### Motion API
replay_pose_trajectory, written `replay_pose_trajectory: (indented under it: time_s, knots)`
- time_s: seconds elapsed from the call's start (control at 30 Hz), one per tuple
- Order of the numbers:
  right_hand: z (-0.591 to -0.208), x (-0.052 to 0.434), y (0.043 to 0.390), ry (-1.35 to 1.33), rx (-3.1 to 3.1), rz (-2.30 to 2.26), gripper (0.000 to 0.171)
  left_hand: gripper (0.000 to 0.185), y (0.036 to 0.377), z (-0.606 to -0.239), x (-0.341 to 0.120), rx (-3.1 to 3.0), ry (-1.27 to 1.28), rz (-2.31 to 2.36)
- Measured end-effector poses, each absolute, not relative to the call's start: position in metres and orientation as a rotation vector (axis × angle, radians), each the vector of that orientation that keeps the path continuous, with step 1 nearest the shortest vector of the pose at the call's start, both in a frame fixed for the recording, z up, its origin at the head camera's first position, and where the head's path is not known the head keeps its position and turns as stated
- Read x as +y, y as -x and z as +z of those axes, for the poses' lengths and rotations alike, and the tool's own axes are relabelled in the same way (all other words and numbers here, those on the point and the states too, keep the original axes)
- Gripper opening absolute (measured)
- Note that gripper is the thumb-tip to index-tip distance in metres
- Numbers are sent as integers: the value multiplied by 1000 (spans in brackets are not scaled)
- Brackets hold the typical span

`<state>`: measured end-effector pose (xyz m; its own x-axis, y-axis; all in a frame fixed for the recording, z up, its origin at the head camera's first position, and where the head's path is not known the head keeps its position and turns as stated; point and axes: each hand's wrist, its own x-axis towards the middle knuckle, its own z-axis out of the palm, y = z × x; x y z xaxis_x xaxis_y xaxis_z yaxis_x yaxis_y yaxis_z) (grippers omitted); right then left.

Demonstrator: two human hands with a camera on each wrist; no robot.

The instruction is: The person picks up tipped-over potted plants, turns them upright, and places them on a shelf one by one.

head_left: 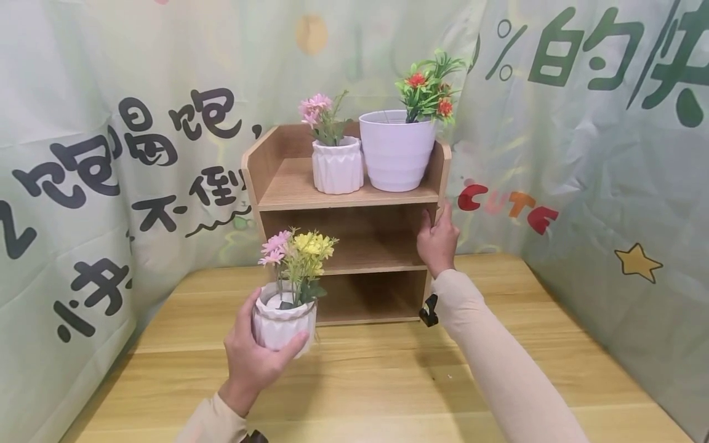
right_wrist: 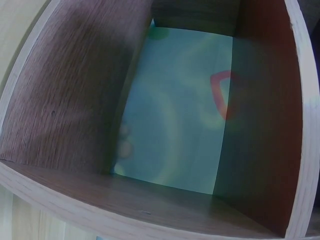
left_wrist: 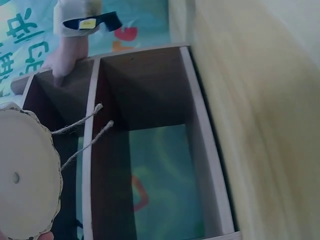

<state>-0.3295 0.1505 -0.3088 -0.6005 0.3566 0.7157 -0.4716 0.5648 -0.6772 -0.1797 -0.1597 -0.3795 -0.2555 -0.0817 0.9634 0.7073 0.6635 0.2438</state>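
Note:
In the head view my left hand [head_left: 252,363] grips a small white ribbed flowerpot [head_left: 279,326] of pink and yellow artificial flowers [head_left: 310,246], held up in front of a wooden shelf [head_left: 346,200]. The left wrist view shows the pot's round base [left_wrist: 27,175] and two loose twine ends [left_wrist: 77,123]. Around the shelf's right side panel my right hand [head_left: 439,240] is hooked, thumb inside the middle compartment and fingers toward the outside. The right wrist view shows only the lower compartment's inside [right_wrist: 170,110]; that hand is out of sight there.
On the shelf top stand a small white pot [head_left: 338,169] with pink flowers and, to its right, a larger white pot [head_left: 396,154] with red flowers and green leaves. The shelf rests on a wooden table [head_left: 382,381]. Printed cloth [head_left: 587,160] hangs behind and at both sides.

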Motion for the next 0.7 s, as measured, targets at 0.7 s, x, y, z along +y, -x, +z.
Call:
replay_pose_trajectory:
  time_s: [0.7]
  knots:
    - [-310,151,330,-103,-1868,1106,29,95,188,-344,-158,-1587,489,-805]
